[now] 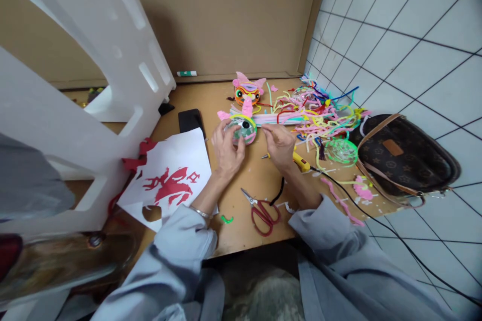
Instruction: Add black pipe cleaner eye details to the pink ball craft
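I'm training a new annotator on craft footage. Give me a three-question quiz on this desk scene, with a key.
1. True or false: the scissors lie shut under the white paper.
2. Which hand holds the round green craft piece? A) left hand B) right hand C) neither
3. Fill in: the brown bag sits to the ___ of the pipe cleaners.

Key:
1. False. They lie on the bare desk, near the front edge, handles toward the person.
2. A. The right hand's fingers only reach toward it.
3. Right, by the tiled wall.
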### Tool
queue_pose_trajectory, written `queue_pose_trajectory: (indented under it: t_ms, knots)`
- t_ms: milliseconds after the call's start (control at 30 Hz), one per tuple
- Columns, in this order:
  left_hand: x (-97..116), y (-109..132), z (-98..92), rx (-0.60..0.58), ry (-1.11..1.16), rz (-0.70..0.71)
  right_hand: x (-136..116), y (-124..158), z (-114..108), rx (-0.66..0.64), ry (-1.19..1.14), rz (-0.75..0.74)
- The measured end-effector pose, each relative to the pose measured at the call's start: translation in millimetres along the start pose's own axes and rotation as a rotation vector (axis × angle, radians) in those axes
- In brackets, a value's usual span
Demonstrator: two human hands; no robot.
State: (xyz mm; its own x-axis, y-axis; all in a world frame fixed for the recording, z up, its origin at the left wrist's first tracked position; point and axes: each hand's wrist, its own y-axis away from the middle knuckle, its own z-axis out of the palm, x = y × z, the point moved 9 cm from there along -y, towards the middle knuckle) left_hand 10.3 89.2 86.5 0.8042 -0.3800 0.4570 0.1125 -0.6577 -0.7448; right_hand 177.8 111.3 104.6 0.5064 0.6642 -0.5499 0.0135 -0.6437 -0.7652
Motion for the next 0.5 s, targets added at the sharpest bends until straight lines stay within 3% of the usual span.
queue_pose_trajectory:
  t_ms: [133, 233, 300, 433, 500]
  knots:
    - [20.9, 1.2, -8.4, 0.008, -0.029, 0.071, 17.2, -6.1, -29.1, 0.218, -0.004, 0.093]
    - [43.3, 7.2, -3.0, -0.135, 0.058, 0.139, 28.6, -6.2, -47.9, 0.354, -0.018, 0.170]
    - [56.5, 16.8, 11.4, -0.352, 0.179, 0.131, 35.2, -5.3, -53.8, 0.393, -0.010, 0.225]
    - [72.4, 60.9, 52.3, -0.954, 0.256, -0.007, 45.6, -2.9, -52.8, 0.384, 0.001, 0.326]
    - [78.6, 79.3, 61.2, -1.106, 0.184, 0.011, 48.1, -2.0, -51.6, 0.386, -0.022, 0.352]
